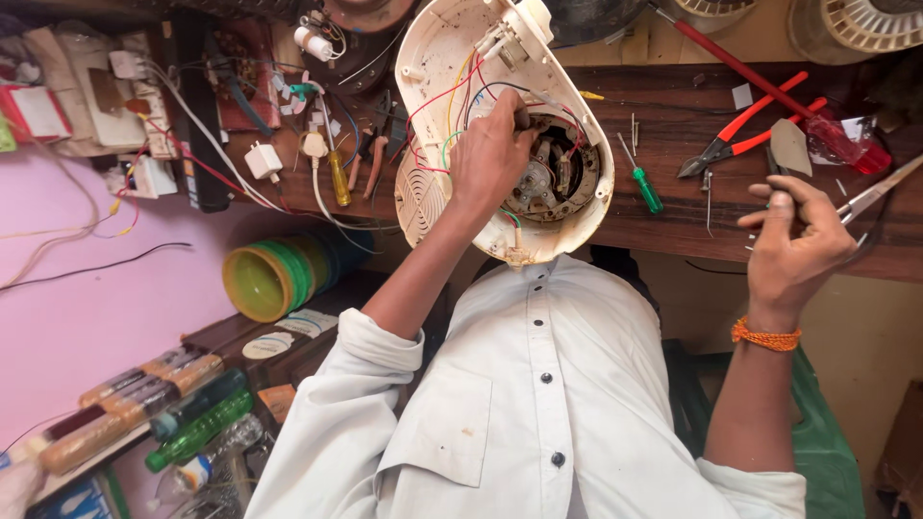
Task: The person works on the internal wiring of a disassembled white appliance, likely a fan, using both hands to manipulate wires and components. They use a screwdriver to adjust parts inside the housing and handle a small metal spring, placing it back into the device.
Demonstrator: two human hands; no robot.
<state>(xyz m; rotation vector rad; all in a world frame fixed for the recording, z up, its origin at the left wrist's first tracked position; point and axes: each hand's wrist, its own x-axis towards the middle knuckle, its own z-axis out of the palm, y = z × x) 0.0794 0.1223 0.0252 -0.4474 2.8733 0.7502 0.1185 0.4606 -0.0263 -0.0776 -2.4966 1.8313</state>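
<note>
A cream plastic appliance housing [433, 58] lies open on the wooden workbench [673, 221], showing a round metal motor [558, 178] and red, yellow, green and black wires [442, 106]. My left hand [490, 154] reaches into the housing, its fingers pinched on wires beside the motor. My right hand [798, 240], with an orange thread band on the wrist, hovers over the bench's near edge to the right. It is closed on a slim metal tool [880, 190] whose tip points right.
Red-handled pliers [745, 130], a green screwdriver [642, 183], a long red screwdriver [760, 82] and loose screws lie on the bench. A yellow-handled screwdriver [338, 178], plugs and cables clutter the left. Stacked green and yellow bowls [274, 279] and bottles [192, 423] sit lower left.
</note>
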